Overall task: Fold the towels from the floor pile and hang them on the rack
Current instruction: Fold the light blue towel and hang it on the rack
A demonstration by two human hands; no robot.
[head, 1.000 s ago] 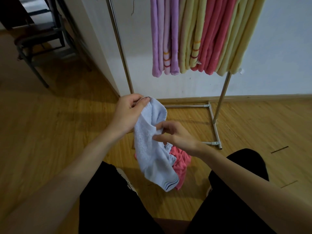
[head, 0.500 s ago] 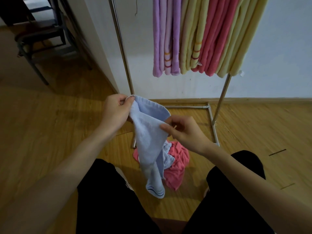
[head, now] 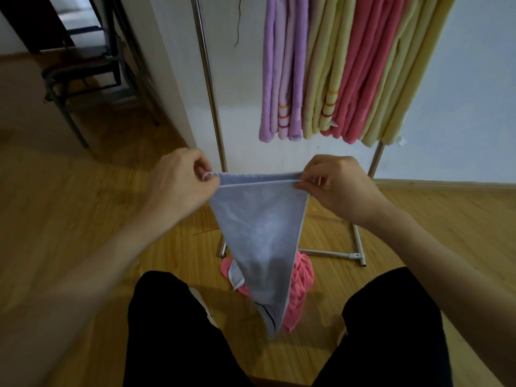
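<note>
A light blue towel (head: 259, 227) hangs stretched between my hands, its top edge taut and level, its lower end narrowing down over the floor pile. My left hand (head: 181, 182) pinches the towel's left top corner. My right hand (head: 337, 182) pinches the right top corner. Under the towel, a pink towel (head: 298, 291) lies crumpled on the wooden floor with a bit of pale cloth beside it. The metal rack (head: 212, 99) stands against the white wall just beyond my hands, with purple, yellow and pink folded towels (head: 335, 71) hanging from it.
The rack's base bars (head: 357, 247) run along the floor to the right of the pile. A dark metal chair (head: 81, 76) stands at the back left, past a wall corner. My legs in black trousers (head: 178, 331) frame the pile.
My hands have moved apart and upward, pulling the bunched blue towel open so its top edge is now stretched straight between them.
</note>
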